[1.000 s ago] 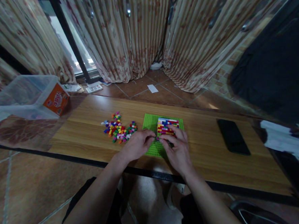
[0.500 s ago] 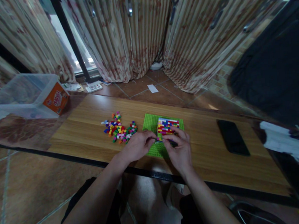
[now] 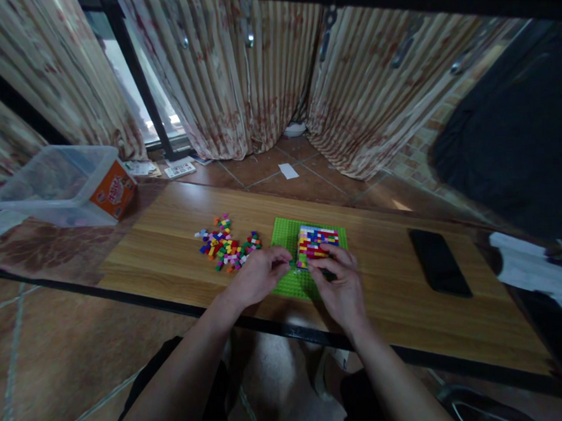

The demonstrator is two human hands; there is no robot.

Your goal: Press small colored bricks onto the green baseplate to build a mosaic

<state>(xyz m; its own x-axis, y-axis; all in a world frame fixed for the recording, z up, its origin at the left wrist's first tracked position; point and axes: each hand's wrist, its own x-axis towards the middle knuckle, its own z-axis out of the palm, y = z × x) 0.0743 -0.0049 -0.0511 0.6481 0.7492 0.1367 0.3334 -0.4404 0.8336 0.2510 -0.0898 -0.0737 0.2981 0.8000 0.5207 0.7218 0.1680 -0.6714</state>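
Note:
A flat block of multicoloured toy bricks [image 3: 317,237] sits on a green studded baseplate [image 3: 286,230]. My left hand [image 3: 261,276] is just left of the block, its thumb and fingers pinched over the plate; whatever is between the fingertips is too small to make out. My right hand [image 3: 340,286] covers the block's near right part with curled fingers, thumb and forefinger together at its near edge. What those fingertips hold, if anything, is hidden. Loose small bricks [image 3: 227,247] lie in a pile beyond my left hand.
A black phone [image 3: 439,262] lies on the wooden table [image 3: 383,255] to the right. Past the table's left end stands a clear plastic bin [image 3: 61,192] with an orange label. White paper or cloth [image 3: 527,265] is at the far right. Curtains hang behind.
My left hand has drawn slightly left, away from the block's edge. My right hand stays at the block. The whole view has shifted a little downward.

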